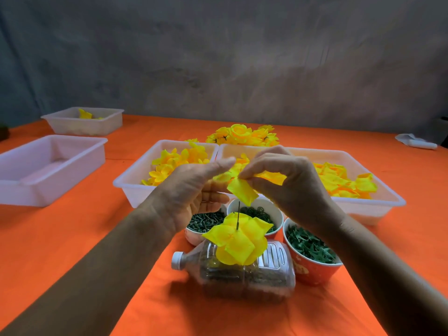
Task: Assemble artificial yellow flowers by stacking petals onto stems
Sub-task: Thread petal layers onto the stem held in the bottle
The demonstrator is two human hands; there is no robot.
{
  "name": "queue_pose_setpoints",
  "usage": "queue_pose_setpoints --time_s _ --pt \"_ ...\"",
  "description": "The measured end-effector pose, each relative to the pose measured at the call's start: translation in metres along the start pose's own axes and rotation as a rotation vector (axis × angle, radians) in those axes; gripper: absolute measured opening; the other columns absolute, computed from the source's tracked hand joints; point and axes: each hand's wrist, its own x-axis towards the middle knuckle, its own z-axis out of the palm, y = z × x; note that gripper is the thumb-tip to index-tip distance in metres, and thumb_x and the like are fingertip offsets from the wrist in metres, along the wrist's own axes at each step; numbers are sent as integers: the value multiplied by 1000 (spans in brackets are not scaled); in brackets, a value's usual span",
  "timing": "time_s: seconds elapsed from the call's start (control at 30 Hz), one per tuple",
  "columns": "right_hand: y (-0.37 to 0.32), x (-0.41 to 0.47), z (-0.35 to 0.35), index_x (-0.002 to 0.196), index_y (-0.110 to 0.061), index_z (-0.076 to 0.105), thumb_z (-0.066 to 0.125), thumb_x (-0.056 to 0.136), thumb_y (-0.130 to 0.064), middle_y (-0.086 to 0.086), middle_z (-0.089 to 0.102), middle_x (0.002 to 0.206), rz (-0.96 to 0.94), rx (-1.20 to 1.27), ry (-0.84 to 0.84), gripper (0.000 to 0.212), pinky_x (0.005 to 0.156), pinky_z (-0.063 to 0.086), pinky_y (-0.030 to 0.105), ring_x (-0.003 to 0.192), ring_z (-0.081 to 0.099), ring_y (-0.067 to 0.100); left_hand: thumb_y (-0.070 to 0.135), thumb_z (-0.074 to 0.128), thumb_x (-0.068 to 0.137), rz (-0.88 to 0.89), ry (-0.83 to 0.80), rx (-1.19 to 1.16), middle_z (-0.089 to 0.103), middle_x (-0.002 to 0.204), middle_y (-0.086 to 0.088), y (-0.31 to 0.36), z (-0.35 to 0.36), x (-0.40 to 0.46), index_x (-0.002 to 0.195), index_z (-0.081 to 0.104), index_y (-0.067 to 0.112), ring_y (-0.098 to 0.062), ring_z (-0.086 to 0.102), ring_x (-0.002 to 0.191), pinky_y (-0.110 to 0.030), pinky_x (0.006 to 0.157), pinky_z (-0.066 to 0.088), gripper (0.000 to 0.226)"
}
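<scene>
My right hand [286,183] pinches a yellow petal layer [242,193] between thumb and forefinger. It hangs just above a thin dark stem [238,214]. The stem stands upright with a partly built yellow flower [238,242] stacked on it, over a plastic bottle [244,272] lying on its side. My left hand [194,190] is held beside the petal with its thumb straight and fingers loosely bent, gripping nothing that I can see. Three white trays behind hold loose yellow petals: left [135,175], middle [228,149], right [378,204].
Three cups stand behind the bottle: green pegs [206,220], green rings [259,212], green leaf pieces [310,244]. Finished yellow flowers [242,135] are piled behind the trays. An empty tray [48,166] and a farther tray [84,121] sit on the left of the orange table.
</scene>
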Motion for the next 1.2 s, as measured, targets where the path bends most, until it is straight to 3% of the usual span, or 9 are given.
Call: queue_pose_setpoints --time_s 0.17,0.23,0.3,0.4,0.53,0.63,0.8,1.07,1.2 --pt "0 -5 3 95 -14 72 74 74 3 0 69 105 13 12 64 27 89 47 25 107 59 16 17 71 55 38 30 -82 68 61 3 -9 2 0 73 68 15 -8 62 49 -16 42 45 18" --pt "0 -11 4 110 -19 65 69 79 3 -3 66 114 215 239 153 38 89 47 19 111 59 10 14 71 55 49 54 -114 70 63 3 -12 2 1 78 69 14 -7 63 49 -17 42 46 24" --pt "-1 -15 3 116 -20 63 68 83 -16 -4 69 112 456 507 195 34 84 51 23 107 63 8 13 71 53 56 79 -125 70 62 3 -13 2 1 80 68 14 -8 63 48 -17 42 46 27" --pt "-2 -16 2 117 -21 61 74 70 -44 -3 72 105 673 644 63 54 78 51 30 99 67 11 15 72 52 73 69 -98 70 64 3 -14 3 2 80 69 13 -8 63 51 -18 45 47 28" --pt "-14 -12 7 121 -18 59 81 50 -35 1 73 99 634 552 -71 76 66 58 24 86 71 12 20 75 52 112 47 29 71 68 2 -12 3 2 79 72 14 -10 64 61 -21 51 48 28" --pt "-18 -10 10 114 -11 62 84 60 -13 8 73 94 595 455 -88 59 70 59 30 82 72 18 12 75 64 116 45 55 70 63 1 -8 2 3 76 72 12 -9 62 55 -17 47 48 13" --pt "-15 -10 16 80 -12 68 70 78 -3 5 73 73 711 552 -4 9 61 55 28 67 70 17 20 72 56 89 28 -7 73 74 -5 -9 0 3 86 72 9 -16 69 63 -26 58 57 32" --pt "-13 -4 11 90 -13 64 58 87 -12 7 72 85 913 785 56 7 65 50 31 74 68 20 19 70 58 120 -16 -76 74 76 -3 -7 3 4 85 71 9 -13 70 65 -27 61 58 29" --pt "-16 2 7 89 -17 58 53 87 -15 0 68 68 984 959 -33 5 56 44 26 57 64 12 22 67 60 43 -83 -138 72 69 -1 0 5 7 83 67 10 -10 68 58 -23 50 55 25"
